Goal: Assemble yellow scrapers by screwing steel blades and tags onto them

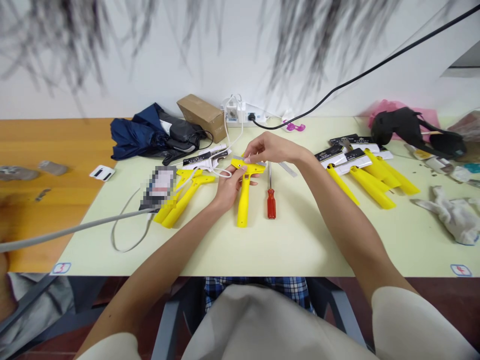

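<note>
My left hand (229,187) is closed around the neck of a yellow T-shaped scraper (243,200), whose handle points toward me. Over the scraper's head, my right hand (268,147) has its thumb and fingertips pinched together at the left part of the head; anything between them is too small to make out. A thin metal strip shows along the head's upper left edge. Right of the scraper lies a screwdriver (271,204) with a red handle, its shaft pointing away from me. Behind my right wrist a flat metal blade (288,169) rests on the table.
More yellow scrapers (183,202) lie at left beside a pixelated device (159,187) and white cables. Several packaged scrapers (371,185) are at right. A cardboard box (202,116) and power strip (235,116) stand at the wall. A whitish glove (452,215) sits far right.
</note>
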`<state>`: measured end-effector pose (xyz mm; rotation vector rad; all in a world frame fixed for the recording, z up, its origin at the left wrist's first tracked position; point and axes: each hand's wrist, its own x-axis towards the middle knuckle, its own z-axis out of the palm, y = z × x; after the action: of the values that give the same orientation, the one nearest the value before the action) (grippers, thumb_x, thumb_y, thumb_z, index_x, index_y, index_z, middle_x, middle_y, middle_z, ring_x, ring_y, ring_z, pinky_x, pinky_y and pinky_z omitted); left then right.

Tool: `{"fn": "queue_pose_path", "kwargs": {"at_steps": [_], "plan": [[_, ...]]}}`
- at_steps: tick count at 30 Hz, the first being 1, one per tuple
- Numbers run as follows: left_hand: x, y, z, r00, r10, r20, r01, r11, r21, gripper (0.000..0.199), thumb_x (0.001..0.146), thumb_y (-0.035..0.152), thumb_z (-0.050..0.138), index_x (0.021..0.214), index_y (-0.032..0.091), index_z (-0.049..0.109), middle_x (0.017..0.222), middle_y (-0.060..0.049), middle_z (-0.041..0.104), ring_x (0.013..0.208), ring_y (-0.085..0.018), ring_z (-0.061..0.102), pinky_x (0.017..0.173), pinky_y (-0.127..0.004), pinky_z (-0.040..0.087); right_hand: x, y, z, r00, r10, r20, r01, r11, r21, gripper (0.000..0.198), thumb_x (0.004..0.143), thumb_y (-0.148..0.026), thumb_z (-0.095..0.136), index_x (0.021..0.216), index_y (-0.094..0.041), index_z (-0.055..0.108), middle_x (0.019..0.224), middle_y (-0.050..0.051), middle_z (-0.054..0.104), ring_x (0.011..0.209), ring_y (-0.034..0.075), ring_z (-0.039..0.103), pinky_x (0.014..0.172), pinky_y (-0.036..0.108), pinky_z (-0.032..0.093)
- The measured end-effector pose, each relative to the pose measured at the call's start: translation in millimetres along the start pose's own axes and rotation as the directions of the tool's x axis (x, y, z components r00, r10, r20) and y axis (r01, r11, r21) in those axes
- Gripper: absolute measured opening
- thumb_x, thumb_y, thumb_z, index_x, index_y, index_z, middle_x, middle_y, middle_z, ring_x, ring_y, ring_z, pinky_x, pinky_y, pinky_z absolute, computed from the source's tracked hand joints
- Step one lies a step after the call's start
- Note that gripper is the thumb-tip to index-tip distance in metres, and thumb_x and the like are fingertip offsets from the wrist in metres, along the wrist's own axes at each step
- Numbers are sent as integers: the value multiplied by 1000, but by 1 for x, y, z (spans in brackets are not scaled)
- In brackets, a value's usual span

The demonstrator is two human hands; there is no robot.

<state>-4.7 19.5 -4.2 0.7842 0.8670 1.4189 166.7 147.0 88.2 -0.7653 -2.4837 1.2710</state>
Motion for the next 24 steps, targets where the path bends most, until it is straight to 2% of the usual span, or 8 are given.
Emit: {"fn": "queue_pose_path", "kwargs": {"at_steps": [7,12,18,24], "plan": [[-1,3,2,1000,-2,-5,2,1000,7,39,81,43,91,103,18,71,112,-12,84,110,-34,84,89,-44,72,-1,4,-1,1000,-7,24,4,995,95,34,88,-47,87,98,-15,88,79,4,75,70,14,57,65,28,42],[-2,2,3,1000,2,-1,-2,1000,-6,36,82,42,89,101,18,70,109,-11,84,109,-34,84,92,-45,72,-3,-1,0,1000,17,15,-18,996,85,31,89,-46,85,95,-15,88,79,3,75,72,15,56,67,29,42],[1,-1,2,1000,26,-15,-26,1000,-15,34,84,42,88,100,19,69,102,-9,84,106,-34,84,99,-50,70,-3,-7,1,1000,23,5,-23,1000,-15,32,93,-45,82,90,-14,87,71,1,67,66,12,44,62,30,32],[0,-1,4,999,40,-16,-41,999,-16,35,83,44,90,97,19,69,98,-8,83,106,-33,84,102,-51,69,-5,-7,-4,999,23,42,-23,1000,-19,36,92,-50,83,99,-15,89,76,3,72,68,14,50,61,29,34]]}}
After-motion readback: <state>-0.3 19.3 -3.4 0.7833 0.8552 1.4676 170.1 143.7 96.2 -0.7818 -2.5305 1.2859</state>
